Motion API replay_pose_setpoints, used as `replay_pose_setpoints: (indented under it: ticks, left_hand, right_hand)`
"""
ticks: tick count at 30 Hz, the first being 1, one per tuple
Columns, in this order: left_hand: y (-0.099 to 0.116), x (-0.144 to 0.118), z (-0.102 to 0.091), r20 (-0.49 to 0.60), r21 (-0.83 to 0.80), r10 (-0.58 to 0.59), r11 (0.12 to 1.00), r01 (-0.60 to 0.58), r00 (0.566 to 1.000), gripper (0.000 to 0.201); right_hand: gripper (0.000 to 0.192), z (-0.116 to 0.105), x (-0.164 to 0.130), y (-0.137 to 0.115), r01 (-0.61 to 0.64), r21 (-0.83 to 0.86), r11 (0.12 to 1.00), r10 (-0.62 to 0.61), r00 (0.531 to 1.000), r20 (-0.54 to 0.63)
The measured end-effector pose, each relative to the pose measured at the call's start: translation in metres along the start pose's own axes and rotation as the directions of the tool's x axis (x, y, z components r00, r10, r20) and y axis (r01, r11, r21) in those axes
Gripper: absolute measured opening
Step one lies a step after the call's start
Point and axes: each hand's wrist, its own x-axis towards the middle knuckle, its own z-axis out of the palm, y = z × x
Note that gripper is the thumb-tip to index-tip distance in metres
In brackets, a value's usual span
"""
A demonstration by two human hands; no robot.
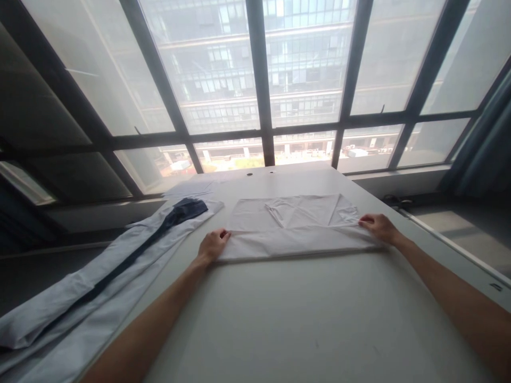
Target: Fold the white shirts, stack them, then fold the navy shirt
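Note:
A white garment (293, 242), perhaps a shirt, lies partly folded across the table, its near part doubled over into a long flat band. My left hand (214, 244) pinches the left end of that band between thumb and fingers. At the opposite end, my right hand (378, 227) grips the upper corner of the same fold in a pinch. Creases and overlapping layers show on the far part of the cloth, behind the band.
White garments with a dark navy piece (187, 208) drape over the table's left edge. White sheets (187, 187) lie at the far left of the white table (295, 319). Tall framed windows (265, 80) stand beyond; a dark curtain (485, 138) hangs at right.

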Motion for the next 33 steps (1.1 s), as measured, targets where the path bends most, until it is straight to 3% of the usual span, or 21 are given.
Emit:
replay_pose_setpoints:
  ticks: [4,8,11,13,16,19,21,23,26,28,33]
  left_hand:
    - [0.005,-0.010,0.002,0.014,0.201,0.014,0.980,-0.016,1.000,0.030]
    - [0.007,-0.014,0.001,0.023,0.241,-0.026,0.970,0.020,0.999,0.027]
    - [0.011,-0.013,-0.002,-0.041,0.280,-0.012,0.960,0.023,0.999,0.031]
    - [0.023,-0.013,-0.004,-0.115,0.301,0.094,0.952,-0.056,0.989,0.039]
    - [0.066,-0.018,0.002,-0.107,0.237,0.351,0.917,-0.319,0.930,0.044]
    - [0.124,-0.031,0.023,0.029,0.099,0.606,0.790,-0.605,0.795,0.045]
    - [0.157,-0.041,0.042,0.120,0.033,0.680,0.725,-0.688,0.723,0.046]
    - [0.177,-0.048,0.059,0.212,0.002,0.700,0.697,-0.717,0.682,0.050]
    - [0.183,-0.054,0.076,0.311,-0.003,0.678,0.702,-0.712,0.667,0.060]
    - [0.179,-0.053,0.081,0.331,-0.007,0.661,0.716,-0.698,0.674,0.064]
    - [0.163,-0.043,0.081,0.364,-0.016,0.567,0.797,-0.603,0.739,0.071]
  right_hand:
    - [0.034,0.010,-0.005,0.006,-0.058,-0.153,0.987,0.053,0.998,-0.033]
    - [0.033,0.014,-0.012,0.003,-0.093,-0.268,0.959,0.080,0.995,-0.060]
    - [0.034,0.012,-0.017,-0.009,-0.040,-0.391,0.920,-0.004,0.994,-0.112]
    - [0.036,0.011,-0.021,-0.026,0.006,-0.466,0.885,-0.105,0.977,-0.186]
    - [0.040,0.017,-0.027,-0.065,0.085,-0.452,0.888,-0.215,0.946,-0.244]
    - [0.042,0.037,-0.039,-0.111,0.289,-0.308,0.906,-0.344,0.929,-0.139]
    - [0.045,0.054,-0.050,-0.137,0.426,-0.223,0.877,-0.440,0.898,-0.017]
    - [0.051,0.070,-0.061,-0.153,0.525,-0.158,0.836,-0.513,0.851,0.111]
    - [0.058,0.085,-0.072,-0.160,0.604,-0.082,0.792,-0.551,0.767,0.328]
    - [0.062,0.090,-0.074,-0.158,0.608,-0.057,0.792,-0.535,0.735,0.415]
    - [0.065,0.092,-0.071,-0.150,0.582,-0.051,0.812,-0.502,0.740,0.447]
